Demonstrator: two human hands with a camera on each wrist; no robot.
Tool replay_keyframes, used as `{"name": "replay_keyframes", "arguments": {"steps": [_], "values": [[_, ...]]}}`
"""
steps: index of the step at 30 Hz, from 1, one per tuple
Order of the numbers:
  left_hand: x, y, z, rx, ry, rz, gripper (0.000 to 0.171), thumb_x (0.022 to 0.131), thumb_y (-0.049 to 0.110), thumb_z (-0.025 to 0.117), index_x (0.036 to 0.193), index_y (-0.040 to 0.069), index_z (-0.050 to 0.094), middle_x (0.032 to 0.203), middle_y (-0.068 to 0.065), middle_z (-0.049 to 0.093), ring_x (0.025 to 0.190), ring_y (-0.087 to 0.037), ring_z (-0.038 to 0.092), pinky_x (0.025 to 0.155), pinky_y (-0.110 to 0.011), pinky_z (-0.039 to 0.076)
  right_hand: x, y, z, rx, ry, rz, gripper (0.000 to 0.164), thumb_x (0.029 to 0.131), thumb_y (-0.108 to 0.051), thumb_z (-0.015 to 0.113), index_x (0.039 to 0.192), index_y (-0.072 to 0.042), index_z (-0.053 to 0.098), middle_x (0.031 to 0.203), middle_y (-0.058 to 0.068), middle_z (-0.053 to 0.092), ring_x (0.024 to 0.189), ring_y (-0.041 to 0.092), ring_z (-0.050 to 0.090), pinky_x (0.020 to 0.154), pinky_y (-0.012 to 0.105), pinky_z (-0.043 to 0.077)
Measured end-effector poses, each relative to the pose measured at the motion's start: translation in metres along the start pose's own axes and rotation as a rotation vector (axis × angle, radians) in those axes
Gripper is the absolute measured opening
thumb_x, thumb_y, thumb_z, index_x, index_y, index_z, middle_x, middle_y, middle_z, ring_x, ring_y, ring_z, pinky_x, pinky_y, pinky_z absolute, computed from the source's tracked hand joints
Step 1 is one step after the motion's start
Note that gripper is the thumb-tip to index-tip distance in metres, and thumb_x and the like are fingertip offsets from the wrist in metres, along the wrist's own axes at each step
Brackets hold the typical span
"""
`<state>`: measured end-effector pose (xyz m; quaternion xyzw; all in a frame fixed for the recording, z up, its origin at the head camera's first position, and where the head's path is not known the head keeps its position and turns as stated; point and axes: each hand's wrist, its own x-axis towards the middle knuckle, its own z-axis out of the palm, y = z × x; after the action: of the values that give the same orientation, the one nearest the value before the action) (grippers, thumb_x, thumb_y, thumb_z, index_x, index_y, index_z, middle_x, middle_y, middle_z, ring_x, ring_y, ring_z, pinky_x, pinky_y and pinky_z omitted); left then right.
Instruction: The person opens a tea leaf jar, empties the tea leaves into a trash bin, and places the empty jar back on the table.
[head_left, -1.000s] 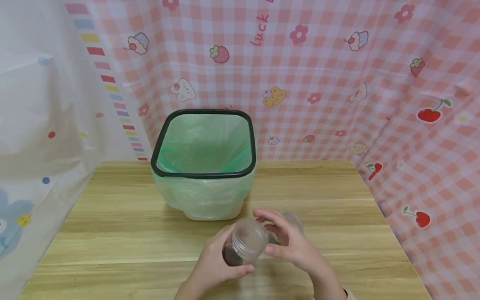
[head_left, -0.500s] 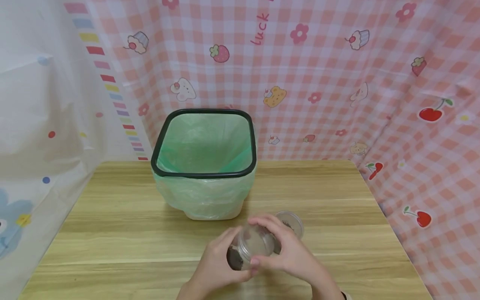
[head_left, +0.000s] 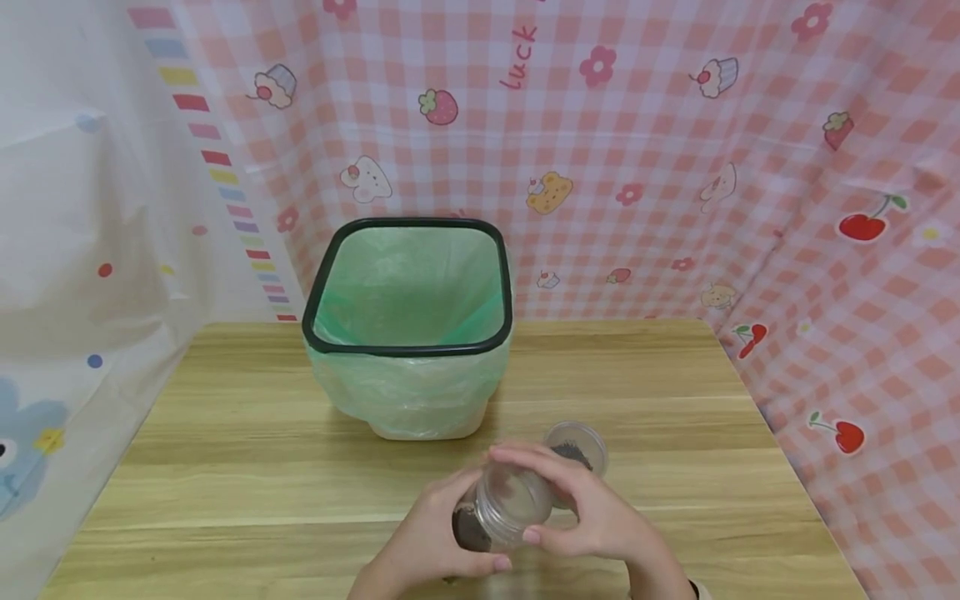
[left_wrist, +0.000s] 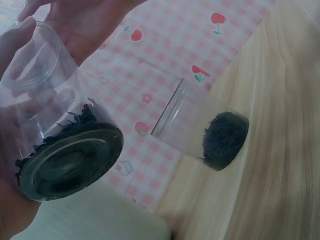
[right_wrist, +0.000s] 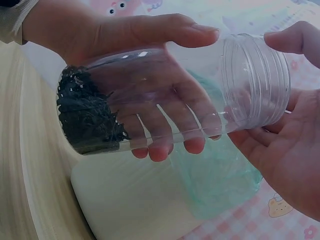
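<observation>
My left hand [head_left: 427,525] grips the body of a clear plastic jar [head_left: 517,504] and holds it tilted above the table. Dark shreds [right_wrist: 90,115], like dry tea leaves, gather at the jar's bottom end. Around its clear, ridged screw top [right_wrist: 255,82], my right hand [head_left: 592,508] curls, thumb on one side and fingers on the other. A second clear jar [left_wrist: 185,120] stands upright on the table just beyond the right hand, with a layer of similar dark shreds at its bottom. In the head view, the right hand partly hides this second jar.
Behind the hands, left of centre, stands a bin with a black rim [head_left: 408,350] and a pale green bag liner [head_left: 412,387]. The wood-grain table [head_left: 247,467] meets pink checked cloth [head_left: 637,125] at the back and right, and white cloth [head_left: 97,217] at the left.
My right hand has come in from beside the jar top and now holds round it. The held jar has shifted slightly right and down. More of the second jar shows.
</observation>
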<state>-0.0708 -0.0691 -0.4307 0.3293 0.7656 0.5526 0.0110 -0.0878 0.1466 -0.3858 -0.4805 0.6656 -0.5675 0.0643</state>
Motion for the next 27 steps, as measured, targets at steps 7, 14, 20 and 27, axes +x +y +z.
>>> {"name": "replay_keyframes", "arguments": {"steps": [7, 14, 20, 27], "values": [[-0.002, 0.003, 0.001, 0.008, 0.075, -0.07, 0.075, 0.067, 0.033, 0.084, 0.132, 0.023, 0.048, 0.122, 0.007, 0.057, 0.107, -0.013, 0.057, 0.09, -0.032, 0.046, 0.002, 0.001, 0.0, 0.131, 0.021, -0.004, 0.077, 0.085, -0.006, 0.065, 0.145, 0.006, 0.018, 0.15, 0.021, 0.021, 0.138, 0.029, 0.023, 0.107, 0.032, 0.03], [0.0, -0.001, 0.003, 0.143, 0.208, 0.022, 0.077, 0.068, 0.036, 0.082, 0.134, 0.017, 0.046, 0.118, 0.003, 0.057, 0.102, -0.013, 0.057, 0.084, -0.032, 0.049, 0.008, 0.003, 0.008, 0.186, 0.11, 0.089, 0.069, 0.089, -0.019, 0.064, 0.144, 0.001, 0.027, 0.149, 0.018, 0.025, 0.137, 0.025, 0.026, 0.108, 0.028, 0.028], [0.003, -0.004, 0.004, 0.168, 0.237, 0.104, 0.077, 0.07, 0.04, 0.08, 0.134, 0.013, 0.046, 0.117, -0.001, 0.058, 0.099, -0.014, 0.058, 0.081, -0.031, 0.05, 0.01, 0.002, 0.012, 0.118, 0.119, 0.121, 0.053, 0.096, -0.022, 0.052, 0.143, -0.003, 0.035, 0.148, 0.014, 0.032, 0.138, 0.024, 0.025, 0.106, 0.028, 0.031], [-0.001, -0.004, 0.002, 0.145, 0.226, 0.099, 0.074, 0.07, 0.038, 0.081, 0.131, 0.013, 0.048, 0.114, 0.0, 0.059, 0.097, -0.013, 0.059, 0.081, -0.03, 0.05, 0.009, 0.005, 0.013, 0.153, 0.17, 0.179, 0.045, 0.097, -0.007, 0.047, 0.14, -0.003, 0.039, 0.142, 0.016, 0.041, 0.132, 0.022, 0.036, 0.104, 0.027, 0.033]]}}
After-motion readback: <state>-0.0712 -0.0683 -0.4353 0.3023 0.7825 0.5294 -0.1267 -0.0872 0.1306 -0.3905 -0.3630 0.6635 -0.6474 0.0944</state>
